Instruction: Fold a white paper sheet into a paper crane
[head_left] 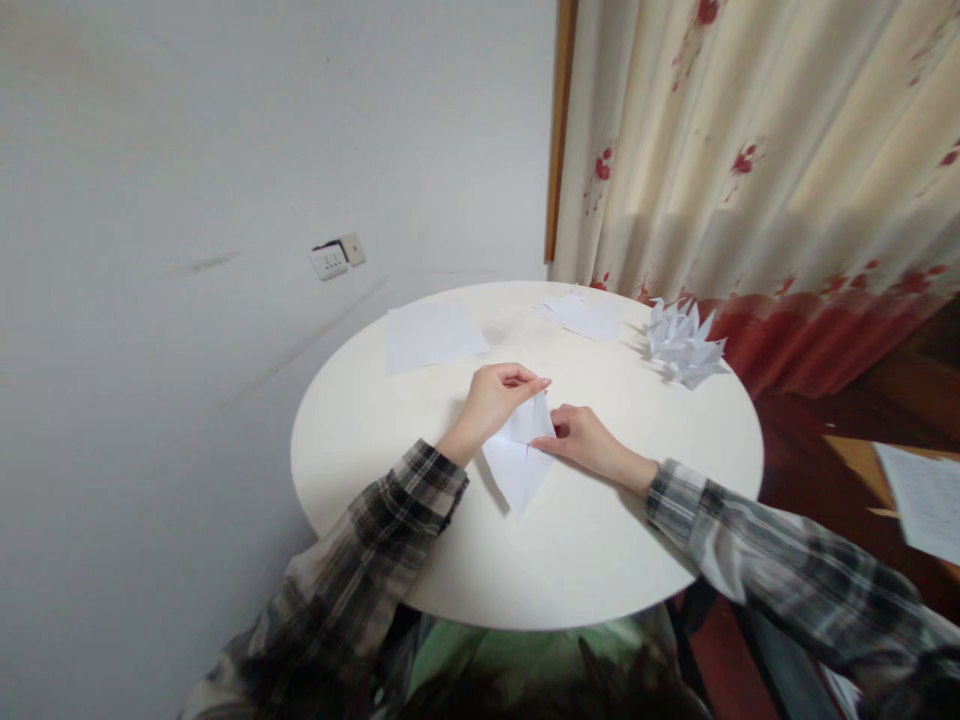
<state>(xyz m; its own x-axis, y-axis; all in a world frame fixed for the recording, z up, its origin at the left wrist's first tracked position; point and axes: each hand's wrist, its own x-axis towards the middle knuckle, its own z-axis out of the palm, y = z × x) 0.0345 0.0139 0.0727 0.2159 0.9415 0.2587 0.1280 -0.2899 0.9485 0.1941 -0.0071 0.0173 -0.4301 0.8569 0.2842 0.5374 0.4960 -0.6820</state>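
A folded sheet of white paper (517, 468) is between my hands near the middle of the round white table, one pointed corner towards me. My left hand (499, 395) pinches its far tip between thumb and fingers. On its right edge my right hand (585, 438) grips the paper, thumb on top and fingers curled. A crease and a small slit show near the paper's centre. Part of its upper left side is hidden behind my left hand.
Flat white paper (435, 335) lies at the table's (352, 450) back left, more sheets (589, 315) at the back. Spiky folded paper pieces (684, 345) cluster at the right. Behind are a wall with a socket (328, 262) and a flowered curtain (750, 150).
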